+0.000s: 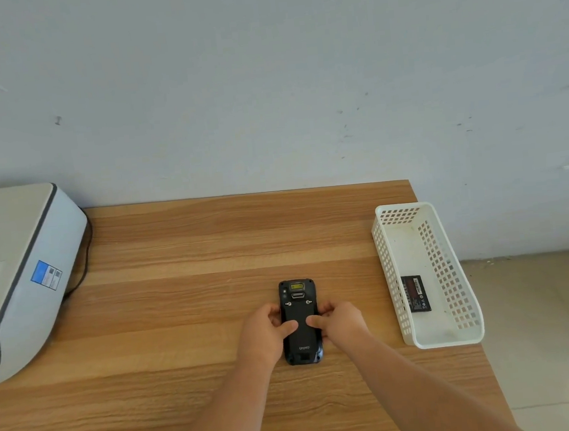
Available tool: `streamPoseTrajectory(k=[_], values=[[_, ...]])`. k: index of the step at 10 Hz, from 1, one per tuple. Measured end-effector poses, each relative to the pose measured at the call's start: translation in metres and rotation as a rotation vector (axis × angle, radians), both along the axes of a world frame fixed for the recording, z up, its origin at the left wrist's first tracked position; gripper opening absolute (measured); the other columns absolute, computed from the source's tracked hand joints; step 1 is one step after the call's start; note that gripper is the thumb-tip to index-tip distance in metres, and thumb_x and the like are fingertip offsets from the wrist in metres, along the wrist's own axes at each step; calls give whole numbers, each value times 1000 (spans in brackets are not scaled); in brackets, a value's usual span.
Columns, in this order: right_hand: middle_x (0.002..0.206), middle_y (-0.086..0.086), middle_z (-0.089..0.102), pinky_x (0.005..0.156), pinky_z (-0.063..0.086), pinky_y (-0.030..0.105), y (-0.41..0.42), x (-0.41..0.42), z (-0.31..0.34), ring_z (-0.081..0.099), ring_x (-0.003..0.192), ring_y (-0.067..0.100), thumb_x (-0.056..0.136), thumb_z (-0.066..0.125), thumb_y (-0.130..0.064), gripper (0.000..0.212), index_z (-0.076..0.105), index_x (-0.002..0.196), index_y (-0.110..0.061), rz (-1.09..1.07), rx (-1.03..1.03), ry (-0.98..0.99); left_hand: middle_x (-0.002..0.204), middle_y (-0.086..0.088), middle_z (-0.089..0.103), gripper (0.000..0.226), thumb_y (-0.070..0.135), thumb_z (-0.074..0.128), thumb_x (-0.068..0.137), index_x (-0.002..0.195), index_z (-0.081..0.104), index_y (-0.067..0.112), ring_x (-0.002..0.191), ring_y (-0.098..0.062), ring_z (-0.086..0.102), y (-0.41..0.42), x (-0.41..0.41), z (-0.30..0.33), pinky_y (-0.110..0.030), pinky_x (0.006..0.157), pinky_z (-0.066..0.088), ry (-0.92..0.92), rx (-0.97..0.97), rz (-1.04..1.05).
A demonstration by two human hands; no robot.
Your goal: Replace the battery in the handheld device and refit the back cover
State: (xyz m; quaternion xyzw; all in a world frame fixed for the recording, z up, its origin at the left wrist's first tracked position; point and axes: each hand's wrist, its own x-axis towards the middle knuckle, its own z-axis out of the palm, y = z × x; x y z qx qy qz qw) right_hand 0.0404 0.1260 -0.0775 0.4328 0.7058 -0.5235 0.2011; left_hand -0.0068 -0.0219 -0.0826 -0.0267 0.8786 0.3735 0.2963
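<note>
A black handheld device [297, 296] lies face down on the wooden table [180, 293], its yellow scanner window pointing away from me. Its back cover [303, 342] is on the body, with two small latches near the top. My left hand [269, 331] grips the device's left side, thumb pressed on the cover. My right hand [337, 324] grips the right side, thumb also on the cover. A black battery [416, 294] with a printed label lies inside the white basket [462, 303] to the right.
A white perforated plastic basket stands near the table's right edge. A large white printer [16, 273] with a dark cable occupies the left side. The wall runs behind the table; tiled floor [544, 330] shows at right.
</note>
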Motion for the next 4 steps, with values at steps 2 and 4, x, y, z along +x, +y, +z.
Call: streamPoseTrajectory(k=[2,4], values=[[91,1,71,83,59,41,0,6,7,70,86,20,80,78,-25,24,62,94,-16,-4,-15,21,95,11,64,38,34,72,87,120,59,22,89,-10,62,0,1,12,-31,83,52,-3,-72,-87],[105,-3,66,69,46,23,7,14,43,62,88,12,82,68,-51,49,59,118,-19,142,86,-23,100,8,65,43,62,57,87,105,59,23,91,-13,62,-4,-7,46,-33,82,53,28,-168,-115]])
